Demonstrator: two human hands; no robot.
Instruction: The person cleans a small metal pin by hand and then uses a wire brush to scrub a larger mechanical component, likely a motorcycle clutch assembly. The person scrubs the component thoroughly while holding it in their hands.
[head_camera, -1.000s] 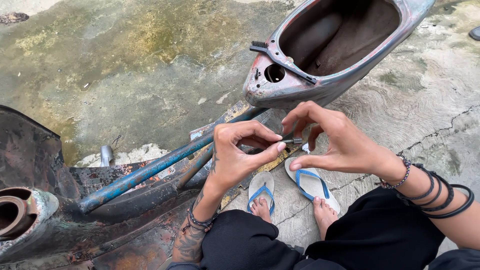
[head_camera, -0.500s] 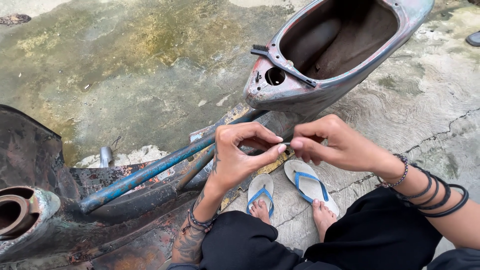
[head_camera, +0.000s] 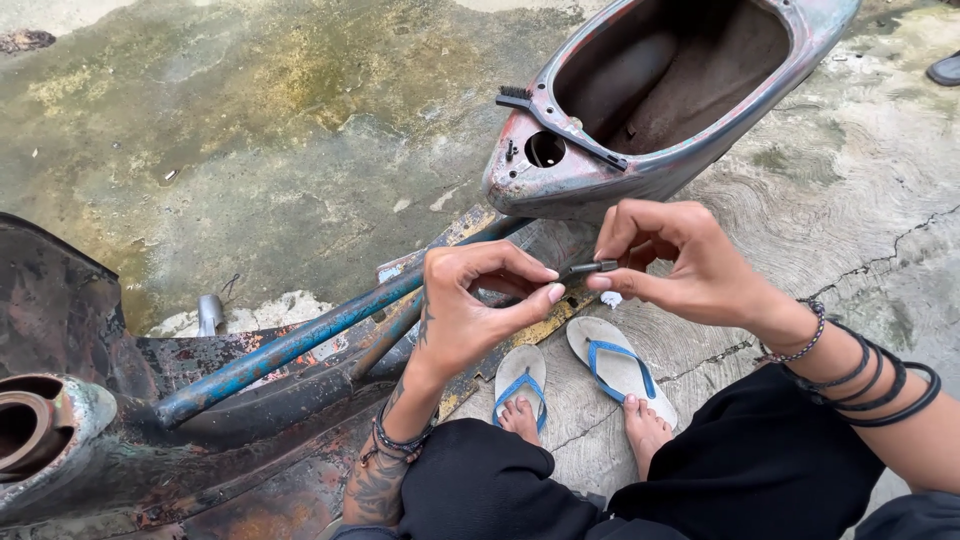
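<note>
A rusted scooter body shell (head_camera: 690, 90) is lying open side up on the concrete floor (head_camera: 250, 130), its hollow showing dark and worn, with a round hole near its blunt end. A small black brush (head_camera: 513, 96) is resting on its rim. A blue metal tube (head_camera: 300, 340) is running diagonally across a corroded scooter frame (head_camera: 150, 450), which is filling the lower left corner. Two pale flip-flops with blue straps (head_camera: 610, 365) are sitting on the cracked floor. Greenish and yellowish stains are spreading over the wet concrete farther off.
</note>
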